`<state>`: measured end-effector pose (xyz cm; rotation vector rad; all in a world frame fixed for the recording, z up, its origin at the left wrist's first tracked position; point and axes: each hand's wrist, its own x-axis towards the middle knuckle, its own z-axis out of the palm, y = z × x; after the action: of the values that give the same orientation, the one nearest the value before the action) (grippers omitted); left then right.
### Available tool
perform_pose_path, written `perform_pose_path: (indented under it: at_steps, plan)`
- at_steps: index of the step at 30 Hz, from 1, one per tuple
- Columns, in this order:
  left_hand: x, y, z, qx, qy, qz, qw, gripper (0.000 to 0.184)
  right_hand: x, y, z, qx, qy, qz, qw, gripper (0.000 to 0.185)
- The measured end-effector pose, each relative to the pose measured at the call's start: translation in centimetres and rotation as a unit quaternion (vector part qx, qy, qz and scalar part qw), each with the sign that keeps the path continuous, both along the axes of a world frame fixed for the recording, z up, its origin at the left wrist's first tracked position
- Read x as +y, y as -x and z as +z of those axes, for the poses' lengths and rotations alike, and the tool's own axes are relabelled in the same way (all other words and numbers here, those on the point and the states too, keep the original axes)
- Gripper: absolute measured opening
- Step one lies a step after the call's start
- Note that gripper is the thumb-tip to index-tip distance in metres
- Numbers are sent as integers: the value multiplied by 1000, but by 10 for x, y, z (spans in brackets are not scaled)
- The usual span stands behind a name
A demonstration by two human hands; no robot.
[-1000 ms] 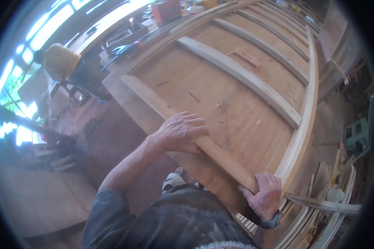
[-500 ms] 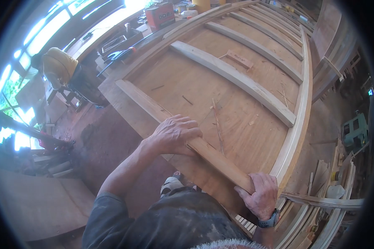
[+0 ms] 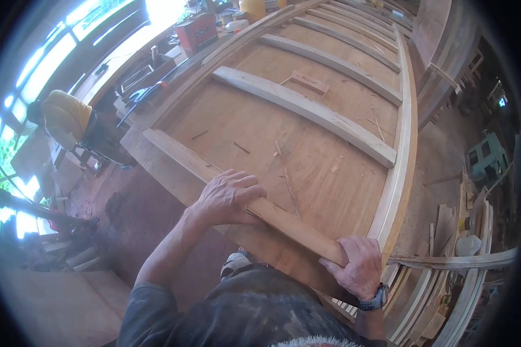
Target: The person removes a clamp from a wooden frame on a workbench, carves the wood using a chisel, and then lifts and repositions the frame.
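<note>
A long wooden bar [image 3: 298, 226] lies along the near edge of a large plywood panel [image 3: 330, 194] framed with wooden ribs. My left hand [image 3: 228, 196] is wrapped over the bar near its middle, fingers closed round it. At the bar's right end, beside the curved side rail [image 3: 396, 191], my right hand [image 3: 359, 266] grips it, with a watch on the wrist. Thin wood slivers lie on the panel beyond the bar. A pale rib [image 3: 307, 113] crosses the panel farther off, and a small wooden block [image 3: 309, 82] lies behind it.
Another person [image 3: 69, 124] in a yellow top bends over at the left. A red can [image 3: 195, 33] and tools sit on the bench at the back left. Wood strips [image 3: 472, 301] are stacked at the lower right, near a green machine [image 3: 486, 157].
The view has shifted, so the panel and its ribs appear farther left. Both hands keep their hold on the bar, with little change in their positions along it.
</note>
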<state>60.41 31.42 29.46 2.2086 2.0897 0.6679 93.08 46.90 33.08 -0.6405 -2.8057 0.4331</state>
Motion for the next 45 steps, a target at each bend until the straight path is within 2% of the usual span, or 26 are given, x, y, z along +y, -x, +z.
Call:
perform_pose_path:
  at_steps: [9,21,27,29,33,45]
  plan:
    - [-1,1,0,-4,14,7,1000,53,-2,1,0,0,8,0,1000,48]
    - [0,3,1,-13,-24,-23,999,54,-3,4,-1,-1,-5,-9,1000,47]
    - [0,0,3,-9,-13,-15,1000,54,-1,1,2,-6,0,-14,1000,48]
    - [1,-1,7,7,26,7,1000,52,-1,0,2,-2,-2,-1,1000,48]
    - [2,-3,5,-4,-12,3,1000,52,1,-1,0,0,-1,-1,1000,49]
    - [2,-4,9,0,25,7,1000,50,2,-3,-2,10,-6,-2,1000,48]
